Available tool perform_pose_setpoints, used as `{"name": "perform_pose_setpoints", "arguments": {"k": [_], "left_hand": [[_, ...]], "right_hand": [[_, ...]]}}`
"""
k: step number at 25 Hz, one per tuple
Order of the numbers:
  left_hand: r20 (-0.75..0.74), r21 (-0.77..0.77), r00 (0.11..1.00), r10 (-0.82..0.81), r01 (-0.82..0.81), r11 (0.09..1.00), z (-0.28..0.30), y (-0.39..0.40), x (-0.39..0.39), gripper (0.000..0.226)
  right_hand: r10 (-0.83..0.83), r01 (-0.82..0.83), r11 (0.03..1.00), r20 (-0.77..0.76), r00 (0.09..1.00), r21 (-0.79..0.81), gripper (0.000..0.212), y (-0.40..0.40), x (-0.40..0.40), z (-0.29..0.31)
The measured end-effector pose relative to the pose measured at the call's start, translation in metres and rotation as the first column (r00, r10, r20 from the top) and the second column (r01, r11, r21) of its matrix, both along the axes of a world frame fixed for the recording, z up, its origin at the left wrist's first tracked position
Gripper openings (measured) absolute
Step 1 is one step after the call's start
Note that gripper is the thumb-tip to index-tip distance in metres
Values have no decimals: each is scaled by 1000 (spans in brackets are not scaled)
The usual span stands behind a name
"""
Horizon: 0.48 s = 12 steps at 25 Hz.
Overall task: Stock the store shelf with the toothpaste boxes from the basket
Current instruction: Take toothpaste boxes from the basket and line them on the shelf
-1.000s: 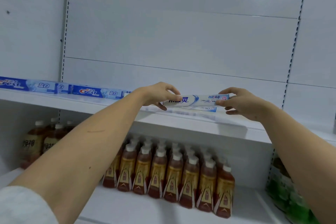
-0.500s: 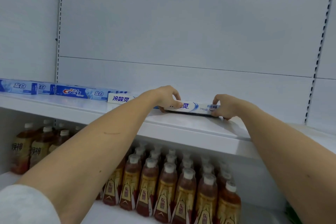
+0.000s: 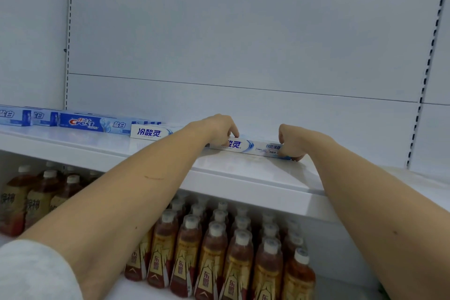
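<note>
Holding the white toothpaste box [image 3: 253, 148] by its two ends, the left hand [image 3: 217, 129] and the right hand [image 3: 293, 142] have it lying lengthwise on the upper shelf [image 3: 243, 178], fingers curled over each end. To seat it well, I would slide it back and left until it lines up with the matching white box [image 3: 150, 132] beside the blue Crest boxes [image 3: 93, 123] (the gap between them is hidden by the left forearm), then let go with both hands together. Bottled tea [image 3: 214, 258] fills the shelf below.
</note>
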<state>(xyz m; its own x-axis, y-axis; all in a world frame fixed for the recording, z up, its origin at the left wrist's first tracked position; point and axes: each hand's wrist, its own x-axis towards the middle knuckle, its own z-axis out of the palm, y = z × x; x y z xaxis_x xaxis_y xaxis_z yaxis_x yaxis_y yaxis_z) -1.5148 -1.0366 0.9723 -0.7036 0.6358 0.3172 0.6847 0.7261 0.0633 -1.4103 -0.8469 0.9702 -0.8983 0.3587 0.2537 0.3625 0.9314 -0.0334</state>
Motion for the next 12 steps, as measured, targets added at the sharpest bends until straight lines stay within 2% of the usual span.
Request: {"name": "perform_pose_setpoints", "arguments": {"k": [6,8,12], "left_hand": [[-5,80,999,51,-50,996,-1,-19,2,46],[-31,86,995,96,-93,992,-1,-33,8,46],[14,22,986,163,-164,986,-1,-72,30,39]], "right_hand": [[6,-10,993,-32,999,-121,32,-7,11,0],[-7,2,997,-55,998,-79,34,-15,21,-1],[28,-28,1000,-137,990,-2,37,-43,51,-1]]}}
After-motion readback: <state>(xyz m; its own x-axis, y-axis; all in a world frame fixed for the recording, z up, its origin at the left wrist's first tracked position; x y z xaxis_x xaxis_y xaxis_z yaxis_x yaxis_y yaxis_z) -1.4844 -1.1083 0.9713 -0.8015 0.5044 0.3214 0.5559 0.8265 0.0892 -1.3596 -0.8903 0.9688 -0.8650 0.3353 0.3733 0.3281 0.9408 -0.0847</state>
